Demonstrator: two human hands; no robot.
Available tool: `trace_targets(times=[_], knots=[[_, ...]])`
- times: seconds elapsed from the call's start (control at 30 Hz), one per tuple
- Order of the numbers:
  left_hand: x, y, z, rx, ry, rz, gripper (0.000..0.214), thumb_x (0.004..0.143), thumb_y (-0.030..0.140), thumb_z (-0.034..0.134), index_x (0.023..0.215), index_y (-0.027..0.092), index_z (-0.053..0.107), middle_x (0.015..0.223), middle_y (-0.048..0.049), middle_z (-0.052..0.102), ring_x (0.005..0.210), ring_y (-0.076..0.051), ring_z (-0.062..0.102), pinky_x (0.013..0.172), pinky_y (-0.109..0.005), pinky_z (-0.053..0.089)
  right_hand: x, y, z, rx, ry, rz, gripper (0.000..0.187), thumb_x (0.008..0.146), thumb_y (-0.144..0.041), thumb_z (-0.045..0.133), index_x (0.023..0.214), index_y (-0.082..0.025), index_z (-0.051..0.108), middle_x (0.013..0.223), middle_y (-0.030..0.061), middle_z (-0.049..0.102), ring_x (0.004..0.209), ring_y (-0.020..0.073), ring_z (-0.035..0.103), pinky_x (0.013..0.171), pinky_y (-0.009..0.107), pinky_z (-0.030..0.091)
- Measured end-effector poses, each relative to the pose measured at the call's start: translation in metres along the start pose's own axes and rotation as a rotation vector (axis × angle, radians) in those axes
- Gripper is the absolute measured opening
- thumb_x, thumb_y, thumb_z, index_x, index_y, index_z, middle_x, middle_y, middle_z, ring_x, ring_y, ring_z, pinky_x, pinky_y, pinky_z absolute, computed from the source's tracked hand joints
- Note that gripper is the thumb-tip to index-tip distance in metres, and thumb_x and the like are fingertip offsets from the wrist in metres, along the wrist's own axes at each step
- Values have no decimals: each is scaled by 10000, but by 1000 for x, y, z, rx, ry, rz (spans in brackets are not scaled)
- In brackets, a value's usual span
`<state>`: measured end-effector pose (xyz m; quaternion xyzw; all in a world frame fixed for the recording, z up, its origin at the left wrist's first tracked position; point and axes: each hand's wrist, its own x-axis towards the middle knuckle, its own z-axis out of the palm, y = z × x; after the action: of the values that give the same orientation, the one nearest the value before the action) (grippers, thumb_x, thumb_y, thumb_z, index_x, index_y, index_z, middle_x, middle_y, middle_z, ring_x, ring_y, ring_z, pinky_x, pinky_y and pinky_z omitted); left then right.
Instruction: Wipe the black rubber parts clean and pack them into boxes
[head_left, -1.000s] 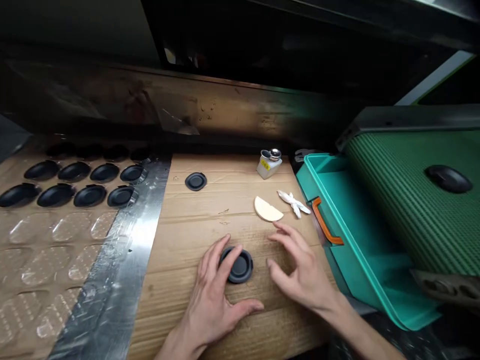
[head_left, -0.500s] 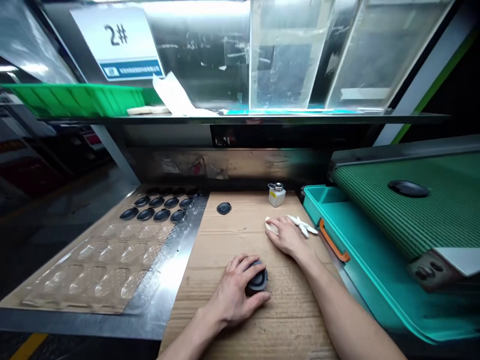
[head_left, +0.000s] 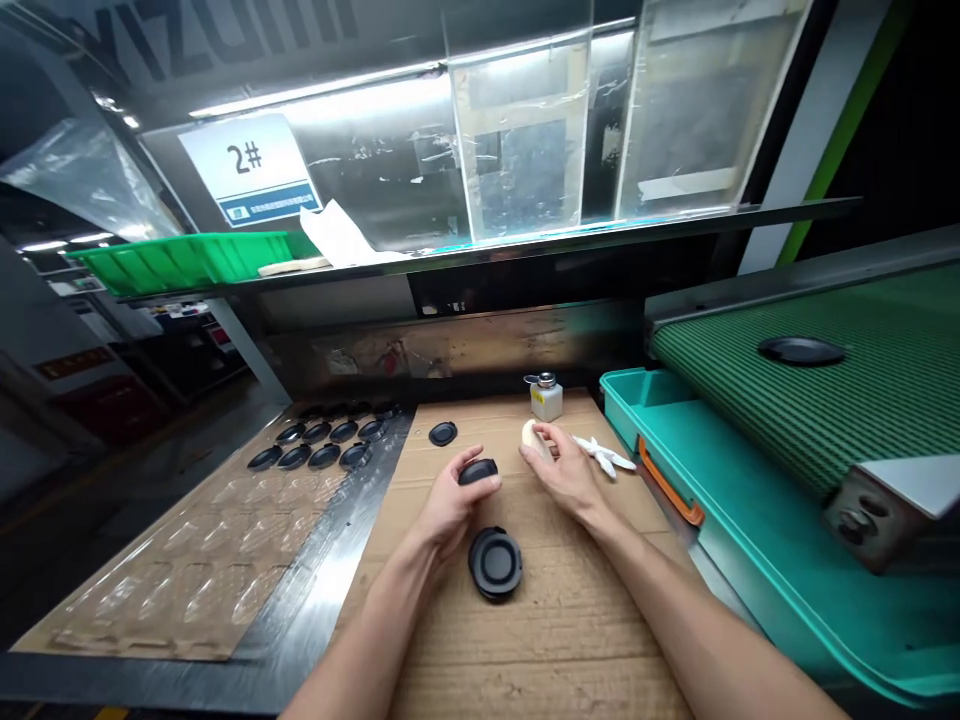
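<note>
Your left hand (head_left: 452, 508) curls palm-up at centre frame, its fingers pinching a black oval disc (head_left: 478, 471) against the thumb. A round black disc (head_left: 495, 563) lies on the cardboard-covered tabletop (head_left: 540, 670) just below that hand, and a small black disc (head_left: 443, 433) sits farther up. Your right hand (head_left: 566, 475) has its fingers loosely spread beside a cream half-round pad (head_left: 534, 437); you cannot tell whether they touch it. At left of the frame, black discs fill the upper rows of a clear plastic blister tray (head_left: 202, 540), while its lower pockets show bare. Another black disc (head_left: 801, 351) lies on the green ribbed conveyor belt (head_left: 825, 430) at right.
</note>
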<state>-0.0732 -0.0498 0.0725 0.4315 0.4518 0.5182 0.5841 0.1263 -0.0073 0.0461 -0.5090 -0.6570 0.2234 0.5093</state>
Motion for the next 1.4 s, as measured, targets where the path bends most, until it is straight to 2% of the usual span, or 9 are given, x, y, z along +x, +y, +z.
trace_targets(times=[0.13, 0.27, 0.43, 0.6, 0.73, 0.87, 1.03, 1.17, 1.4], knots=[[41, -13, 9, -227, -46, -119, 612, 582, 121, 920, 1124, 123, 636, 1001, -75, 667, 893, -133, 624, 863, -217, 488, -6, -21, 8, 269, -85, 147, 544, 821, -530, 679, 1232, -182, 596, 1176, 103, 651, 846, 181, 648, 762, 323, 545], [44, -21, 13, -342, -40, -103, 408, 646, 255, 917, 921, 103, 656, 877, -65, 669, 786, -129, 617, 744, -204, 508, -18, -33, 19, 266, -142, 141, 502, 837, -496, 683, 1243, -216, 589, 1169, 75, 652, 854, 164, 634, 756, 299, 536], [37, -26, 20, -429, -18, -86, 322, 882, 358, 697, 1094, 121, 646, 1035, -91, 662, 886, -158, 621, 778, -250, 528, -26, -27, 27, 99, -102, 79, 459, 813, -454, 721, 1203, -243, 603, 1158, 51, 633, 949, 185, 627, 834, 318, 527], [35, -25, 15, -386, 42, -107, 610, 663, 104, 835, 1223, 136, 596, 953, -54, 675, 800, -126, 619, 742, -216, 515, -24, -22, 26, -8, -50, 49, 455, 838, -466, 696, 1216, -228, 609, 1175, 75, 618, 1002, 208, 622, 884, 344, 524], [36, -25, 10, -402, -43, -152, 496, 627, 137, 880, 1046, 127, 615, 914, -53, 666, 790, -132, 620, 713, -212, 519, -20, -22, 23, -20, -5, 49, 469, 834, -479, 707, 1220, -230, 611, 1174, 69, 627, 1006, 209, 624, 889, 348, 525], [40, -28, 9, -599, 58, -136, 365, 707, 89, 814, 877, 159, 499, 934, -71, 671, 862, -161, 650, 792, -265, 544, -19, -25, 23, -21, 87, 97, 523, 827, -519, 714, 1258, -252, 586, 1153, 57, 646, 946, 200, 640, 828, 337, 541], [40, -21, 12, -770, -16, -209, 340, 883, 108, 636, 1197, 180, 529, 1236, -102, 634, 1026, -165, 648, 917, -304, 545, -19, -29, 32, -212, 28, -90, 355, 886, -439, 668, 1177, -236, 662, 1179, 75, 621, 1044, 217, 605, 928, 351, 514], [41, -18, 9, -909, -191, -259, 232, 970, 248, 521, 1153, 139, 614, 1210, -105, 640, 1073, -170, 631, 962, -268, 530, -22, -32, 39, -406, -13, -202, 357, 950, -365, 570, 1263, -213, 651, 1271, 102, 583, 1100, 258, 534, 979, 419, 483], [43, -25, 10, -808, -162, -279, 268, 996, 253, 462, 1142, 116, 639, 1230, -131, 630, 1167, -221, 597, 1050, -357, 502, -20, -42, 41, -562, -182, -258, 389, 1001, -287, 418, 1323, -199, 617, 1379, 127, 519, 1092, 283, 480, 958, 452, 482]])
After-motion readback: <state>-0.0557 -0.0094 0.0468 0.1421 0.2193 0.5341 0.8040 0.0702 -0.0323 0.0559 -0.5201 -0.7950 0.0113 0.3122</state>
